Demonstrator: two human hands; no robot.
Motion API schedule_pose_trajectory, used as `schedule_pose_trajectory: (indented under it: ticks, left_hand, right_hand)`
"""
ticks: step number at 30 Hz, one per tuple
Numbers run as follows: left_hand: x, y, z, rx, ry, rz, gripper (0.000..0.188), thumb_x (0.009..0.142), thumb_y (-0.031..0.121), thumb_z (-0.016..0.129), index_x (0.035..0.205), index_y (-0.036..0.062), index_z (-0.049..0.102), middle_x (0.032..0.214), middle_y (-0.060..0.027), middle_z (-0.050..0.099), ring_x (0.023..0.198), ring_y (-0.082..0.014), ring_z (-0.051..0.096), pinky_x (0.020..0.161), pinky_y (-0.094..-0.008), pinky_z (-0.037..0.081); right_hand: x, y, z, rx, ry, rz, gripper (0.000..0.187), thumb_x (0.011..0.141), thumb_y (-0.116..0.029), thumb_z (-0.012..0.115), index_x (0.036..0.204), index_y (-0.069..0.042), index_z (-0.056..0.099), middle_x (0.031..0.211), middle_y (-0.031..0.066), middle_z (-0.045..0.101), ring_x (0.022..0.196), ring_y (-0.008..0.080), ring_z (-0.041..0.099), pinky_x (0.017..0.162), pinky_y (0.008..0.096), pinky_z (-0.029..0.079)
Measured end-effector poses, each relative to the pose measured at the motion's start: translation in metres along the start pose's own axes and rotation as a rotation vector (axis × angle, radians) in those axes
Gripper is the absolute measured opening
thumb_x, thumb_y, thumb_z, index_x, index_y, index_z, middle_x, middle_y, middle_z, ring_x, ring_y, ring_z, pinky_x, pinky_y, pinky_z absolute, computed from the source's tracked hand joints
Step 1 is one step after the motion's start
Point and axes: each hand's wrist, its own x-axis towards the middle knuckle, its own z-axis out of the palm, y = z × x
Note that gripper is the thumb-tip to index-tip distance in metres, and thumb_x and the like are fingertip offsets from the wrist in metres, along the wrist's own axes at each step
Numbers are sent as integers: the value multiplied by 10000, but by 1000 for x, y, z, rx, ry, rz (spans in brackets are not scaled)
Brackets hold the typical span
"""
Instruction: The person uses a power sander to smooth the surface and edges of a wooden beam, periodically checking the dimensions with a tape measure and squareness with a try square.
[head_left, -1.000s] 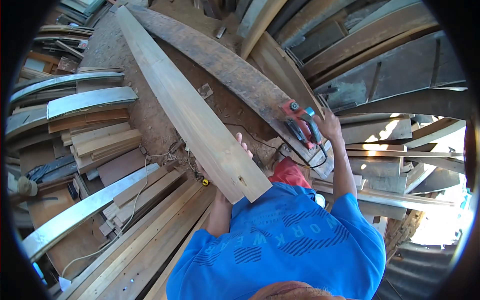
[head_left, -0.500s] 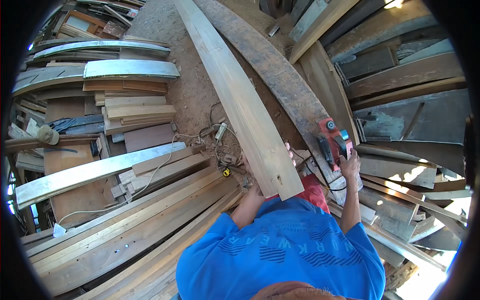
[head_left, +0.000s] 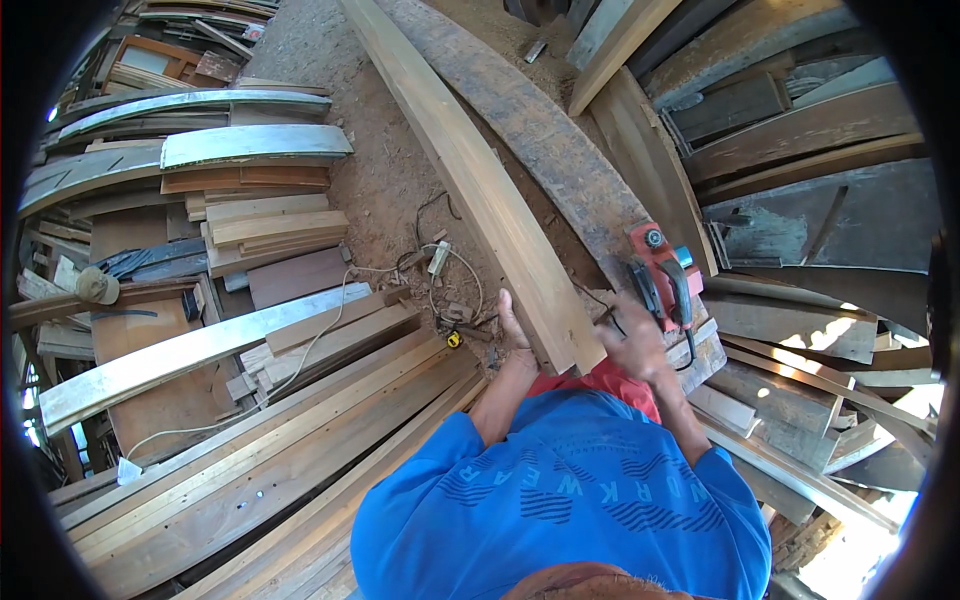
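A long, pale brown wooden plank (head_left: 490, 210) stretches away from me, its near end just in front of my body. My left hand (head_left: 515, 335) grips the left side of that end, thumb up along the edge and the other fingers hidden by the wood. On the other side, my right hand (head_left: 637, 340) is smeared by motion, between the plank's end and a red electric hand planer (head_left: 665, 275). The planer rests on the near end of a long, weathered beam (head_left: 540, 110), and my right hand is off its handle.
Stacked boards (head_left: 270, 220) fill the left side, with long planks (head_left: 250, 470) at lower left. A power strip (head_left: 439, 258) with cords and a yellow tape measure (head_left: 454, 340) lie on the dirt ground. Large timber slabs (head_left: 810, 140) lean on the right.
My right hand has let go of the planer and moved left toward the plank. The plank has tilted, showing more of its left edge, and my left hand now shows beside it.
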Motion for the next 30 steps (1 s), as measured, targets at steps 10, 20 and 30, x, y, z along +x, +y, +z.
schedule_pose_trajectory:
  ticks: [10, 20, 30]
  left_hand:
    - [42, -38, -35, 232, 75, -155, 549, 875, 537, 674, 1256, 181, 503, 1014, -28, 585, 887, -171, 614, 765, -354, 549]
    - [125, -54, -4, 529, 2, -323, 508, 915, 359, 715, 1317, 113, 526, 1089, -42, 624, 920, -166, 630, 727, -357, 534]
    - [185, -25, -11, 913, 116, -198, 680, 873, 388, 800, 1439, 157, 502, 1353, -28, 567, 1148, -228, 567, 837, -469, 495]
  right_hand:
    - [25, -20, 62, -244, -390, 224, 624, 806, -285, 731, 1232, 87, 466, 932, 325, 681, 889, 454, 705, 800, 524, 570]
    - [50, 55, 55, -270, -122, 381, 495, 758, -137, 696, 1196, 16, 523, 921, 303, 689, 891, 469, 689, 802, 537, 565]
    - [44, 98, 79, -306, -22, 403, 454, 796, -132, 675, 1215, -30, 533, 903, 276, 698, 879, 462, 699, 760, 531, 570]
